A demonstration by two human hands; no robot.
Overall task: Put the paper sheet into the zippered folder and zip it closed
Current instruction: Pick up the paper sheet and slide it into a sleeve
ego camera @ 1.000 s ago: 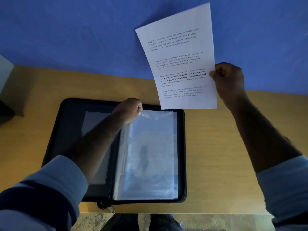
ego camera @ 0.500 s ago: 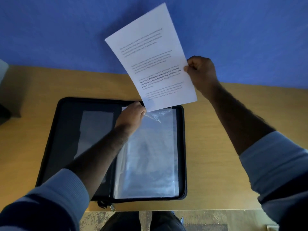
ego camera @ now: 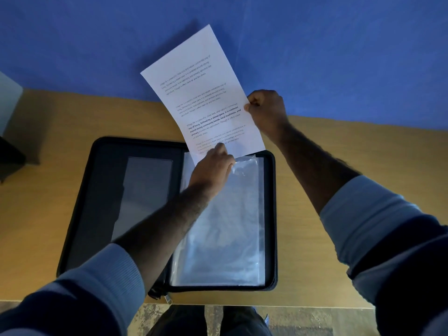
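Note:
A black zippered folder (ego camera: 101,190) lies open flat on the wooden table, with clear plastic sleeves (ego camera: 228,226) on its right half. My right hand (ego camera: 266,110) pinches the right edge of a white printed paper sheet (ego camera: 201,93), held tilted above the folder's top edge. The sheet's lower edge reaches the top of the sleeves. My left hand (ego camera: 211,170) grips the top edge of a clear sleeve, lifting it, with its fingers against the sheet's lower part. The zipper pull (ego camera: 167,298) hangs at the folder's near edge.
The wooden table (ego camera: 339,154) stands against a blue wall (ego camera: 339,44). A dark object (ego camera: 9,158) and a pale box (ego camera: 7,100) sit at the far left. The table's near edge (ego camera: 291,305) runs just below the folder, with floor and my legs beyond.
My right hand has brought the sheet down and to the left, until its lower edge meets the sleeve opening. My left hand has kept its hold on the sleeve's top edge.

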